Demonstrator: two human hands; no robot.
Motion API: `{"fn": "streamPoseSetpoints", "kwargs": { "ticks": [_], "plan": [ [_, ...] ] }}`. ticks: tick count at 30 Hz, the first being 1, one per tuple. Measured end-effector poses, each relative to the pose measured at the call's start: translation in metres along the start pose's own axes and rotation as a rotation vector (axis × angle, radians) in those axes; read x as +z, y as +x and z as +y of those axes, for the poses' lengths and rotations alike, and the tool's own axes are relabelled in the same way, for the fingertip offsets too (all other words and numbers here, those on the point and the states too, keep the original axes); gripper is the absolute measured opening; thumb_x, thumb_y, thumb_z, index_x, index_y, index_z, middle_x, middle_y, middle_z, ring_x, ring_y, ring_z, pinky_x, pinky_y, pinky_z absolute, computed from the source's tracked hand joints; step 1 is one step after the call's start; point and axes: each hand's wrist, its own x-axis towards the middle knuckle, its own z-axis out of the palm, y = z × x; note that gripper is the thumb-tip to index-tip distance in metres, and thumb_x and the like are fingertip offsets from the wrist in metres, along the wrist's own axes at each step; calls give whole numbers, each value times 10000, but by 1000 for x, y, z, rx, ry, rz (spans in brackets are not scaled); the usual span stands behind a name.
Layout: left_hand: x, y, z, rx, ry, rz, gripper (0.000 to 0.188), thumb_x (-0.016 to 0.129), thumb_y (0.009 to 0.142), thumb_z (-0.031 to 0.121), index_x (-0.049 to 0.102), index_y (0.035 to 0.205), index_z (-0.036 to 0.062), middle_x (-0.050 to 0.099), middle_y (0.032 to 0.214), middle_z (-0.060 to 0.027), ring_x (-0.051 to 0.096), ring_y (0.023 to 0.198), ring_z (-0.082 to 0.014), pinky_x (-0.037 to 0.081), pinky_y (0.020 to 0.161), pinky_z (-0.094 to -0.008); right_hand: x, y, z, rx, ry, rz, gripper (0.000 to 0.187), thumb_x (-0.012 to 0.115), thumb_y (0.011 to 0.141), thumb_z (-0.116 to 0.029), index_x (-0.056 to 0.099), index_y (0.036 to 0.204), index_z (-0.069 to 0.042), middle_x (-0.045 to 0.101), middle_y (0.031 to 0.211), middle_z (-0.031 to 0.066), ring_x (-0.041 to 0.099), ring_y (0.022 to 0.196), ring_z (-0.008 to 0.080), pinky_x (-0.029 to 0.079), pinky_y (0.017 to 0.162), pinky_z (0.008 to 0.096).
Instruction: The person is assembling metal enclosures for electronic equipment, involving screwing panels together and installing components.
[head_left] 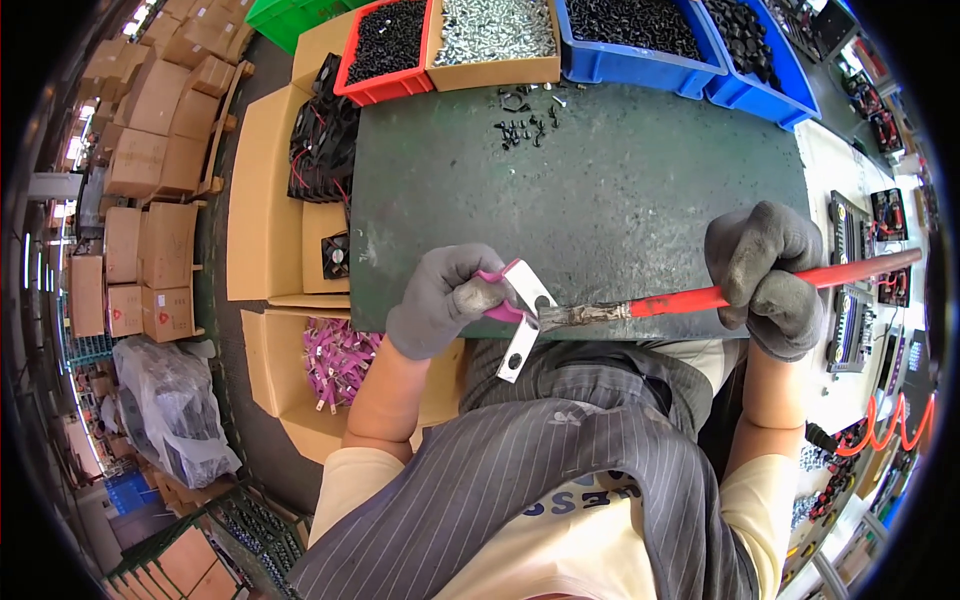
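Note:
My left hand (452, 298), in a grey glove, pinches a purple and silvery-white angled bracket (521, 345) by its purple side. Two dark round spots or holes show on the bracket's pale face. My right hand (768, 275), also gloved, is wrapped round the red handle of a paintbrush (680, 302). The brush lies nearly level, its worn flat tip touching or just in front of the bracket near its bend. Both hands are above the near edge of the dark green table (590, 190).
Along the table's far edge stand a red bin (385, 95) of black screws, a cardboard box (495, 75) of silver screws and blue bins (645, 62) of black parts. Loose screws (522, 130) lie before them. At left, cardboard boxes hold black fans (325, 140) and purple brackets (338, 365).

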Motion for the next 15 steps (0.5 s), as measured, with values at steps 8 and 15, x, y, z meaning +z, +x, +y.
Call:
{"fn": "streamPoseSetpoints", "kwargs": {
  "ticks": [8, 15],
  "plan": [
    [-26, 11, -1, -48, 103, -64, 262, 664, 825, 268, 594, 791, 18, 597, 722, -8, 516, 660, -61, 401, 584, -218, -1, 32, 8, -7, -62, -75, 196, 563, 754, -214, 492, 650, -63, 493, 469, 19, 404, 404, 101, 262, 391, 237],
    [-36, 13, -17, -87, 79, 360, 261, 591, 864, 299, 595, 845, 39, 526, 680, 13, 465, 605, -50, 354, 543, -201, -19, 87, 8, 42, -107, 36, 221, 501, 833, -154, 561, 989, -10, 567, 734, 69, 483, 554, 84, 372, 498, 220]
  ]
}}
